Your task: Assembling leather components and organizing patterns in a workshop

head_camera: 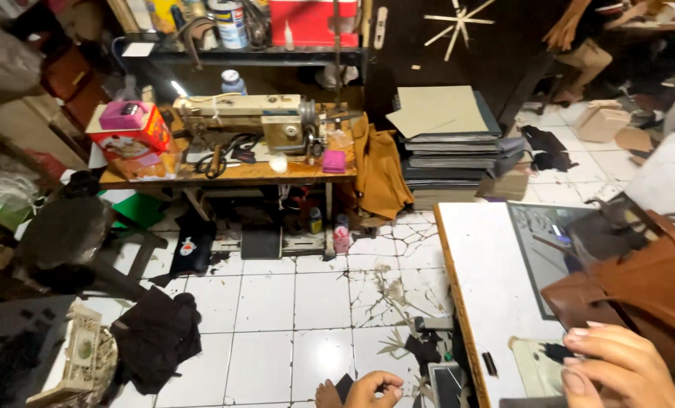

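Sewing machine (258,121) on wooden table (232,175) far left. Left hand (375,389) low over floor, fingers curled; holding anything, cannot tell. Right hand (617,370) rests loosely open on brown leather bag (647,283), steadying it on white table (481,287).

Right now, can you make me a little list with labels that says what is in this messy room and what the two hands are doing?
Place: workshop with a cracked white tile floor
Right hand: fingers bent, resting on the white tabletop next to a brown leather bag
Left hand: low over the floor, fingers curled, whether it holds anything is unclear
Back: beige sewing machine on a wooden table
Beside it: stack of grey flat boards
Floor: black cloth heap
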